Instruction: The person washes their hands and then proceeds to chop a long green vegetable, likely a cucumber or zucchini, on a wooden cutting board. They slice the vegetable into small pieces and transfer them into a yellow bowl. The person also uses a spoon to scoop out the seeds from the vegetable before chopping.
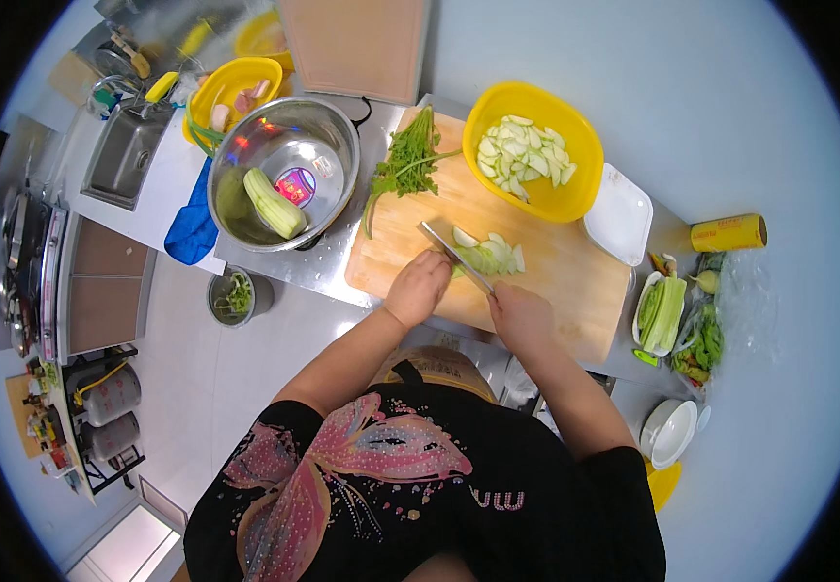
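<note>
My right hand (523, 318) grips the handle of a kitchen knife (456, 256), its blade slanting up and left over a wooden cutting board (565, 305). Beside the blade, the curled fingers of my left hand (418, 287) press on a pale green squash piece (457, 272), mostly hidden under them. Thin squash slices (496, 256) lie just right of the knife. Leafy green celery tops (413, 164) rest at the board's upper left. A yellow plastic basin (586, 156) of cut slices overlaps the board's far edge.
Left of the board, a steel bowl (336, 193) holds a peeled squash (274, 204). A white tray (620, 214), a cling-film box (727, 233) and celery stalks (662, 314) are at right. Another yellow basin (234, 73) stands near the sink (125, 156). A bin (258, 297) is on the floor.
</note>
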`<state>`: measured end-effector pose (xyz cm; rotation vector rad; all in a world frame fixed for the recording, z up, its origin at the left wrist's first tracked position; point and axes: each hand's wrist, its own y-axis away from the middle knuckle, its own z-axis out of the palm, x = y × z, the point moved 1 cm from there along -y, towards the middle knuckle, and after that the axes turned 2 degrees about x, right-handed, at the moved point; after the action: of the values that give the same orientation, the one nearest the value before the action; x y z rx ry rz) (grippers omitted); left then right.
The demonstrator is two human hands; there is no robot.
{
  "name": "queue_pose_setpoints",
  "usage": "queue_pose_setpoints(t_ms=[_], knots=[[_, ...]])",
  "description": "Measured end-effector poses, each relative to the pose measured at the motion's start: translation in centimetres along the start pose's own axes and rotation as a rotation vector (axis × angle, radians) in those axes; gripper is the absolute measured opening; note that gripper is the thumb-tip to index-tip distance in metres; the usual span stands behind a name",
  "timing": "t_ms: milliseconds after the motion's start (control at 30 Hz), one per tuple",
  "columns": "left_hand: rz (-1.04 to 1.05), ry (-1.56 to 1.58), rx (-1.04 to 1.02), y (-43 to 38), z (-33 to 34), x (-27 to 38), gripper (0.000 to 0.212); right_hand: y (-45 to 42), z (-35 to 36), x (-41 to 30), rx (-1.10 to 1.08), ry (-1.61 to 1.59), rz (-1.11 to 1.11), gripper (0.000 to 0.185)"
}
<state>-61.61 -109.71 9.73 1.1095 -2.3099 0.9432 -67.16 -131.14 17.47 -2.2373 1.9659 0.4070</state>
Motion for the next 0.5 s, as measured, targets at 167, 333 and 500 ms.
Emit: queue_pose_setpoints(t_ms=[167,333,500], knots=[[0.027,-0.010,0.026,0.1,0.0,0.1,0.017,0.1,0.1,0.1,-0.039,0.012,0.014,0.018],[0.031,-0.012,0.020,0.2,0.0,-0.2,0.014,-0.4,0.4,-0.1,-0.035,0.012,-0.014,0.018],[0.045,0.004,0.023,0.5,-0.2,-0.3,0.013,-0.1,0.2,-0.6,-0.011,0.005,-0.018,0.018]])
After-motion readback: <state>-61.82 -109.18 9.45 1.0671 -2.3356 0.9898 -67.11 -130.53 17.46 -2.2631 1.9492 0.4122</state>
